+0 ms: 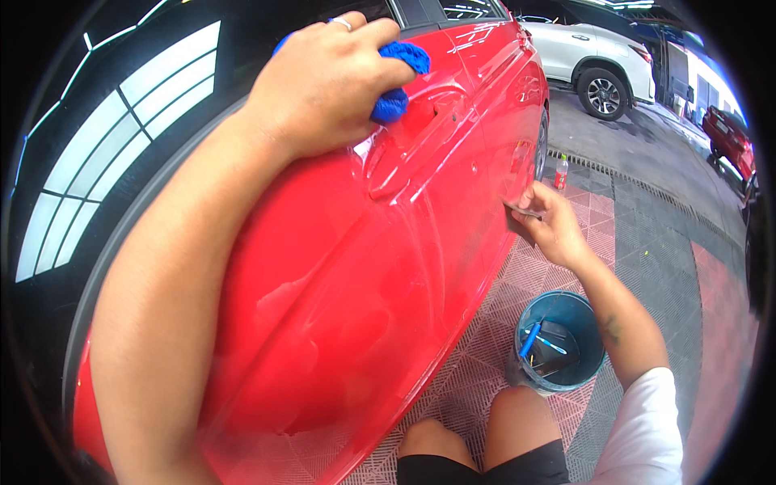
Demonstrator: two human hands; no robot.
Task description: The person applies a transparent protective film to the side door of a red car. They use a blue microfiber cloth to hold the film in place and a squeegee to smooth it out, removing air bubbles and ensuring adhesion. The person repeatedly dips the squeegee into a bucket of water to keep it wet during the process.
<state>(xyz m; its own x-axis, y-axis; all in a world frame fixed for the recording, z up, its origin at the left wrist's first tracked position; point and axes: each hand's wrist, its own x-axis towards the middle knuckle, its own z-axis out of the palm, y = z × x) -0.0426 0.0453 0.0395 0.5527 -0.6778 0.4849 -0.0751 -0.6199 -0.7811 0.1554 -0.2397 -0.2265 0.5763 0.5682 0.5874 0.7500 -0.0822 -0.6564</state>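
Observation:
A wet red car door [347, 299] fills the middle, with its door handle removed or the recess showing small dark holes. At the upper left of it, my left hand [327, 85] is closed around a bunched blue cloth [406, 58] and rests on the panel below the window. Farther right and lower, my right hand [554, 222] pinches a thin dark flat piece [520, 224] between thumb and fingers at the car's side. What that piece is I cannot make out.
A teal bucket [594, 323] holding a blue-handled tool and a brush [551, 343] stands right of my knees. Past it is a small bottle [561, 172] on the floor tiles [647, 242]. A white car [602, 61] and another red car [727, 133] are parked behind.

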